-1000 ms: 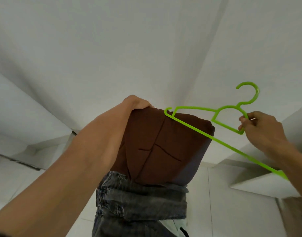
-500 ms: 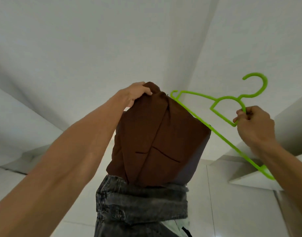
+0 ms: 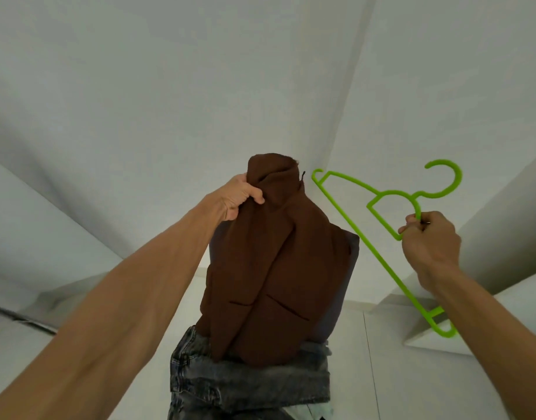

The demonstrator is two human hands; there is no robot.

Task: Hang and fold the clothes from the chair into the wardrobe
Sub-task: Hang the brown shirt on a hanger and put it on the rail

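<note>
Brown garment (image 3: pixel 278 268): a folded brown jacket-like piece with a stand-up collar at the top and two slanted pocket slits lower down; it is lifted by its collar end and hangs at the middle of the view, its lower edge touching the pile below.
Left hand (image 3: pixel 241 197): closed in a fist-like pinch on the fabric just beside the collar, thumb on the front face, the bare forearm running down to the lower left corner.
Green hanger (image 3: pixel 378 253): bright green plastic, held tilted to the right of the brown garment, its hook up at the right, one notched end near the collar, the other end low at the right.
Right hand (image 3: pixel 430 241): fingers curled tight around the hanger's inner loop just under the hook; it holds nothing else.
Grey fabric (image 3: pixel 342 292): a dark grey piece showing behind the brown garment's right edge.
Jeans (image 3: pixel 248 386): washed grey denim lying under the brown garment at the bottom centre.
Pale item (image 3: pixel 315 410): a light scrap beneath the jeans; what it is cannot be told.
Surroundings: white walls (image 3: pixel 169 86) meeting at a corner.
</note>
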